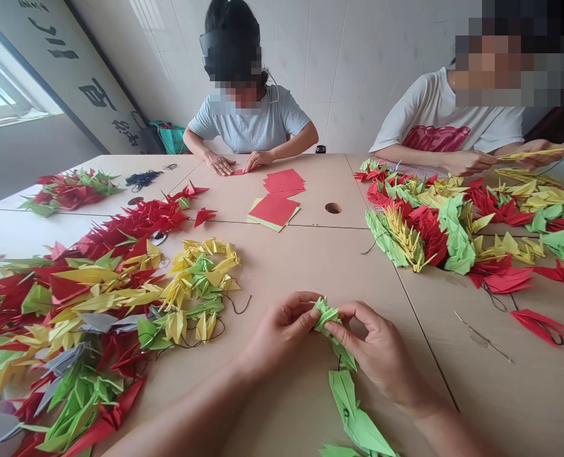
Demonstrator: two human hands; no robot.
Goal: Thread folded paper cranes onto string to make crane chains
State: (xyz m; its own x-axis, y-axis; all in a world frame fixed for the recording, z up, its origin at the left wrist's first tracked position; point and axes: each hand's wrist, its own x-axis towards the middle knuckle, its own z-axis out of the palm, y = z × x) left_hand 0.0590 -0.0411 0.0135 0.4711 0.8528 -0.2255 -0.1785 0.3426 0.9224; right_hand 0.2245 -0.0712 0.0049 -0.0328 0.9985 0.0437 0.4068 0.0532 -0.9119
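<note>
**Both hands pinching a green paper crane above its strand**

From my remote seat, I see my left hand and right hand on either side of a green paper crane, above the pale wood-look worktop. The fingers of both hands are clenched on its crisp folds. Below it, a strand of green cranes runs toward me on dark thread.

To my left lies a big heap of red, yellow, green and grey paper cranes, with loose black thread at its edge. To my right is a second heap of red, yellow and green cranes, and a thin steel needle lies on the bare worktop beyond my right hand. Ahead, a stack of red and green paper squares sits near a round hole in the worktop.

A person across from me has both hands on a small piece of red paper. Another person, at the right, holds a yellow crane strand. A white wall hanging carries large black brushed characters, but I cannot read them. I can make out no brands.
</note>
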